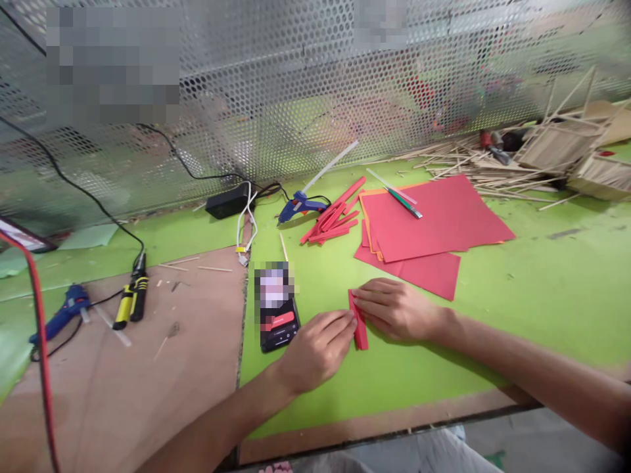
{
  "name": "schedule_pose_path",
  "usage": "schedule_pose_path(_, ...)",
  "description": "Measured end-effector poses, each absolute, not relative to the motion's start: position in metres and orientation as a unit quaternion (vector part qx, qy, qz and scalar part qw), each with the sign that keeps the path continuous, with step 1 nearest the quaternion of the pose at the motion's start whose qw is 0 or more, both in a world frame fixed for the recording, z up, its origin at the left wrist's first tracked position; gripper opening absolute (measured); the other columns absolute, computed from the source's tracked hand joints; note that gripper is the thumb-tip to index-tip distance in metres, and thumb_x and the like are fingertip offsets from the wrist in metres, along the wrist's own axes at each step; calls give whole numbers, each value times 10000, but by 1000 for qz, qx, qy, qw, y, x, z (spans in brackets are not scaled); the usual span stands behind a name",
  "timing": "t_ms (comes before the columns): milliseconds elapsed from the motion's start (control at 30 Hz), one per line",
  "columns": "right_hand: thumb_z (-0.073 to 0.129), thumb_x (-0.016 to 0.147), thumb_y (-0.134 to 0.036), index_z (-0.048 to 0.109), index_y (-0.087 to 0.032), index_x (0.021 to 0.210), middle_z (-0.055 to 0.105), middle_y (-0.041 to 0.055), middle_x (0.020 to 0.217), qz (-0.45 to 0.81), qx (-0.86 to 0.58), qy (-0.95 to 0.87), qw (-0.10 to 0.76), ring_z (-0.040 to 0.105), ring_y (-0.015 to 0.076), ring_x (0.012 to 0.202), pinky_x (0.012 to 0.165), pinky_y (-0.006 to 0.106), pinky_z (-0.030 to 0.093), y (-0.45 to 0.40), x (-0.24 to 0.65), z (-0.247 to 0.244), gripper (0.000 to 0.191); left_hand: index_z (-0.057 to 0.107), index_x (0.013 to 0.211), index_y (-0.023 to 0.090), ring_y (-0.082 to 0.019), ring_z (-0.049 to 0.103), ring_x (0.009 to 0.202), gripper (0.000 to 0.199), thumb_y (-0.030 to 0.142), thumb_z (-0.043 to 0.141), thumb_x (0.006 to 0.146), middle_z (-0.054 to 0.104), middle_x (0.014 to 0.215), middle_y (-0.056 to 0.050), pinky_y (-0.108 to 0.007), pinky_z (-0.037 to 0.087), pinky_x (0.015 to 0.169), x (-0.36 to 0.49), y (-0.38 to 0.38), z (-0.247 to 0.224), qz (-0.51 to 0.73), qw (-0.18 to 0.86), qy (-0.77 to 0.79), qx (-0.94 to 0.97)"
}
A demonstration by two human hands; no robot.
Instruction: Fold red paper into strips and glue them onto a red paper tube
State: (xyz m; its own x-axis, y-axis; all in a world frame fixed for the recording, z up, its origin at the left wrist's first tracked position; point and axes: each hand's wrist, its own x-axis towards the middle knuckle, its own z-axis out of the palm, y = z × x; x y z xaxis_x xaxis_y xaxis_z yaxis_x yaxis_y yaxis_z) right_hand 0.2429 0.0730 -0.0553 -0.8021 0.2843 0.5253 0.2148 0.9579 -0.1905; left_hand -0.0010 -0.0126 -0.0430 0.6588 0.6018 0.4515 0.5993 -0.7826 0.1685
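A narrow folded red paper strip (361, 334) lies on the green tabletop (542, 315) near the front edge. My left hand (323, 345) presses its closed fingers on the strip's left side. From the right, my right hand (394, 309) holds the upper part of the same strip, its fingers together. Just left of my left hand is a phone (280, 332) with a lit screen. Beyond my hands lie several folded red strips (332, 220) in a loose pile. Red sheets (444, 223) are stacked to the right of it, with a green cutter (404, 202) on top.
A blue glue gun (300, 207) rests behind the phone, near a black adapter (227, 202) and white cable. Another glue gun (69, 309) and yellow-black tools (132, 299) lie left. Thin wooden sticks (473, 167) spread at the back right, before a perforated metal screen (296, 85).
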Motion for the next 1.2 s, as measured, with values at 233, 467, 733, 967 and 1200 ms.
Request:
schedule_pose_path(233, 631, 1001, -162, 694, -65, 1286, 786, 183, 1207, 70, -133, -949, 278, 756, 297, 1064, 926, 485, 641, 74, 244, -58, 308, 715, 1261, 23, -299, 708, 1207, 308, 131, 571, 1012, 762, 1266, -191, -422, 630, 1008, -6, -12, -43, 203, -21, 295, 933)
schedule_pose_path(467, 629, 1011, -162, 708, -98, 1249, 791, 176, 1186, 63, -133, -951, 270, 759, 286, 1072, 950, 477, 636, 74, 244, -53, 259, 694, 1308, 16, -305, 678, 1254, 357, 149, 570, 1000, 742, 1298, -205, -423, 588, 1051, -8, -11, -39, 167, -29, 279, 945)
schedule_pose_path(733, 620, 1016, -186, 725, -108, 1181, 790, 168, 1188, 52, -125, -954, 267, 755, 289, 1063, 941, 469, 639, 75, 246, -52, 211, 686, 1296, -33, -335, 696, 1222, 383, 177, 593, 989, 743, 1296, -232, -441, 590, 1024, -7, -11, -37, 141, -88, 245, 955)
schedule_pose_path(967, 651, 995, -168, 713, -105, 1220, 791, 169, 1184, 68, -127, -950, 278, 754, 292, 1076, 925, 471, 636, 75, 246, -55, 241, 716, 1226, 36, -314, 676, 1273, 341, 179, 528, 982, 753, 1270, -215, -436, 593, 1057, -16, -8, -41, 171, -16, 249, 953)
schedule_pose_path(1200, 618, 1022, -185, 723, -114, 1180, 790, 156, 1193, 59, -128, -954, 264, 748, 286, 1075, 946, 465, 641, 74, 245, -53, 202, 734, 1210, 43, -306, 711, 1207, 348, 192, 552, 952, 759, 1266, -212, -430, 603, 1019, -16, -7, -39, 166, -39, 207, 963)
